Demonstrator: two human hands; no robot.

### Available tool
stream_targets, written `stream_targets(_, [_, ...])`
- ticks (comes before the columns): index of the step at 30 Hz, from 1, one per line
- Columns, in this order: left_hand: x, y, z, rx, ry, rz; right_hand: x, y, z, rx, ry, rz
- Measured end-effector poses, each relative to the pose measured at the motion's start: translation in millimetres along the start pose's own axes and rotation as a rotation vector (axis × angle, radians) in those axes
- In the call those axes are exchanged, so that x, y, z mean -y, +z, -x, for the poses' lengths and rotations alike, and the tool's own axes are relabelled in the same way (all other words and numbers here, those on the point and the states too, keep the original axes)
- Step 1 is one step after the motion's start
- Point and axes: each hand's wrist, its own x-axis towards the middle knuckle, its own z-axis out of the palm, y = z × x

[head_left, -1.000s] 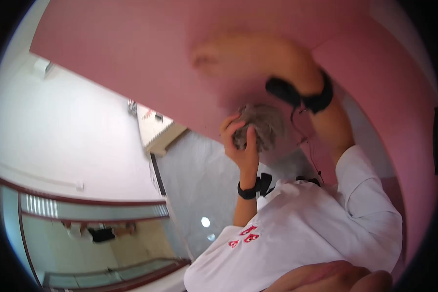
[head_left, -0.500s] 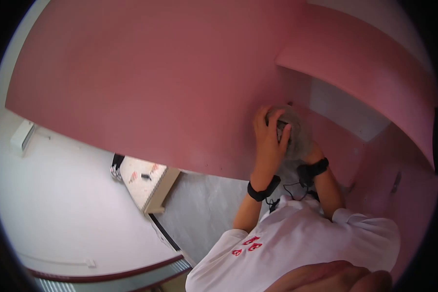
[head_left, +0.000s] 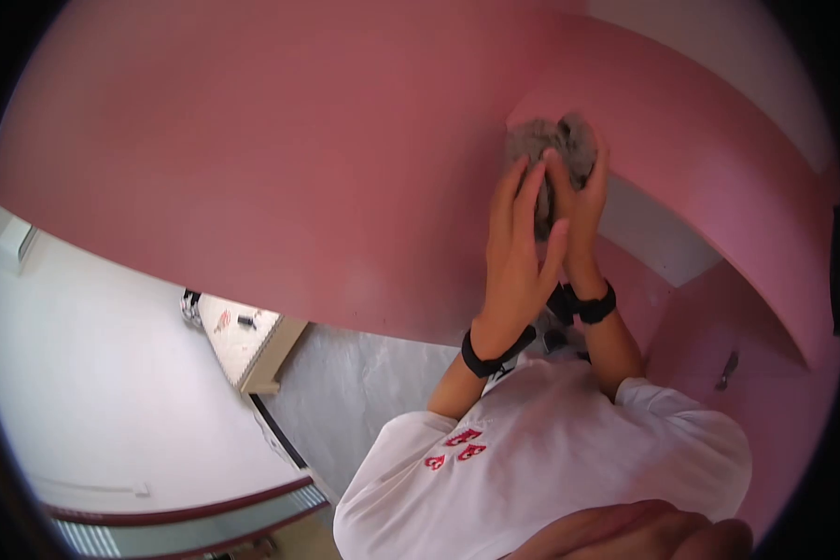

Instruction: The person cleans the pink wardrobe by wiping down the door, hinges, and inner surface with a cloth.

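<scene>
A crumpled grey cloth (head_left: pixel 532 138) is bunched at the tips of my two hands, against the edge of the pink cupboard. My right hand (head_left: pixel 581 201) has its fingers closed round the cloth, part of which bulges out above them. Beside it, my left hand (head_left: pixel 513 247) shows its back, with fingers stretched out and thumb apart. Its fingertips touch the lower part of the cloth and lie close to my right fingers. Both wrists wear black bands.
A large pink panel (head_left: pixel 252 159) fills the upper left. To the right curves a pink shelf edge (head_left: pixel 700 177), with a recess beneath. A small metal fitting (head_left: pixel 728 371) is on the pink surface. Lower left are a cloth-covered table (head_left: pixel 238 336) and the grey floor (head_left: pixel 345 392).
Both hands and the cloth have moved up and away, to the shelf edge. My left fingers have straightened from their curl round the cloth. The view has shifted slightly.
</scene>
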Motion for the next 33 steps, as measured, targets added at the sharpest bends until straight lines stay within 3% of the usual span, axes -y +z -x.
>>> stream_targets(3, [3.2,7.1,-20.1,-0.073,0.14,-0.192,1.0,19.9,-31.1,0.017,-0.107,-0.181])
stream_targets(10, [25.9,26.2,-60.2,-0.232,0.052,-0.094,6.2,76.5,-75.2,0.079,-0.29,-0.19])
stream_targets(12, [33.2,28.4,-68.3,-0.286,-0.015,-0.201,9.1,91.2,-63.6,0.038,-0.032,-0.607])
stream_targets(13, [38.1,28.1,-67.8,-0.311,-0.025,-0.222,6.5,95.7,-59.6,0.032,0.003,-0.643])
stream_targets(16, [49.3,25.6,-64.1,-0.423,-0.015,-0.261,-0.9,97.0,-49.6,0.059,-0.1,-0.467])
stream_targets(23, [52.0,13.0,-43.1,-0.379,-0.075,-0.305,-20.3,103.8,-41.0,0.094,-0.179,-0.393])
stream_targets(24, [55.2,74.5,-8.5,-0.344,-0.044,-0.34,-52.0,55.1,-35.2,0.068,-0.159,-0.415])
stream_targets(33, [45.0,10.0,43.2,-0.392,-0.121,-0.403,-21.8,83.6,36.8,0.137,-0.217,-0.411])
